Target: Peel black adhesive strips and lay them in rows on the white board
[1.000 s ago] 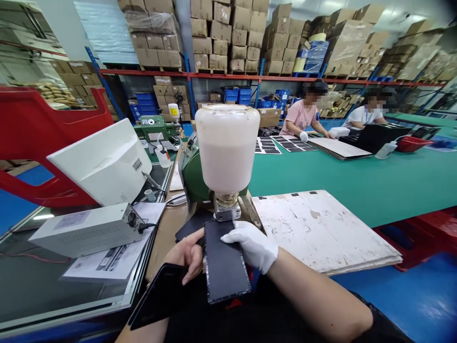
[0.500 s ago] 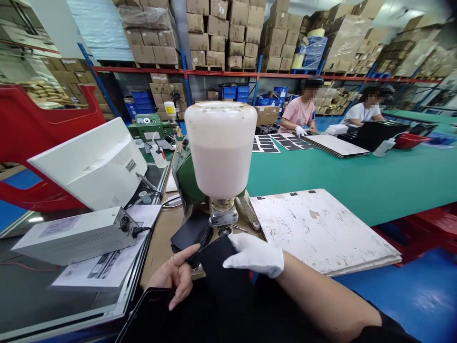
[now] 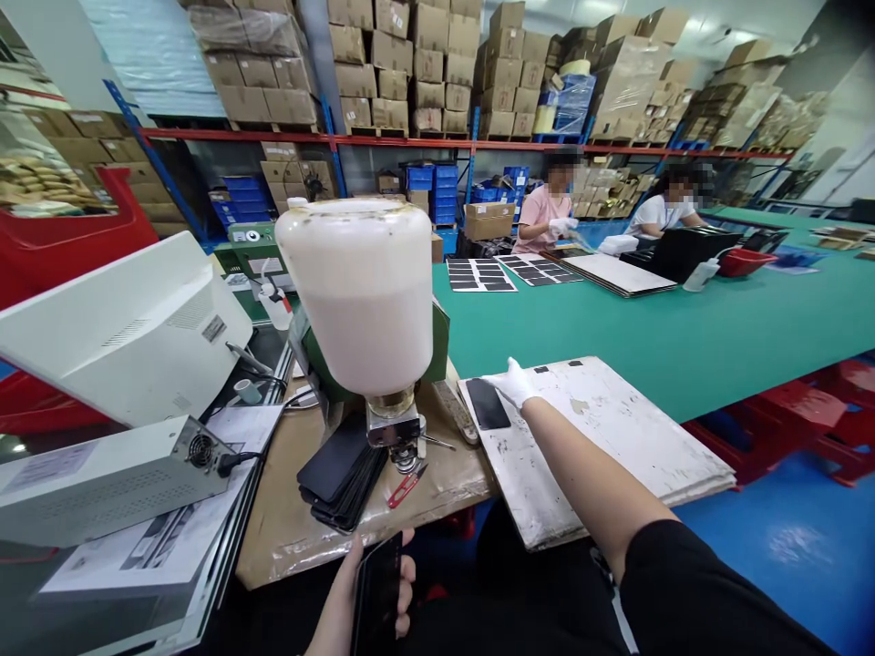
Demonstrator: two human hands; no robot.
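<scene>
A: What lies farthest left?

B: A grey box [image 3: 113, 478] with a fan in its end, well to the left of the bare left hand [image 3: 344, 590]. Behind it, farther from that hand, a white monitor [image 3: 137, 323] shows its back.

A: And closer in?

B: A stack of black panels [image 3: 338, 465], just beyond the left hand and a little to its left, on brown paper [image 3: 280, 528].

A: What's that hand doing?

B: Grasping a dark slab [image 3: 378, 597], thumb along one side and fingers curled round the other. Beyond it stands a big bottle [image 3: 362, 305] of pale liquid above a metal fitting [image 3: 393, 430], and red-handled snips [image 3: 403, 489] lie ahead of the fingers.

A: Next?

B: A single black panel [image 3: 488, 405], right beside the gloved right hand [image 3: 518, 386] on its left, lying on a stained white board [image 3: 615, 437]. The glove meets the panel's edge; whether it's pinching or merely touching, I can't tell.

A: Past that?

B: The green tabletop [image 3: 684, 351] beyond the right hand, with two co-workers seated farther off, one in a pink top [image 3: 537, 214], one in white [image 3: 656, 214].
</scene>
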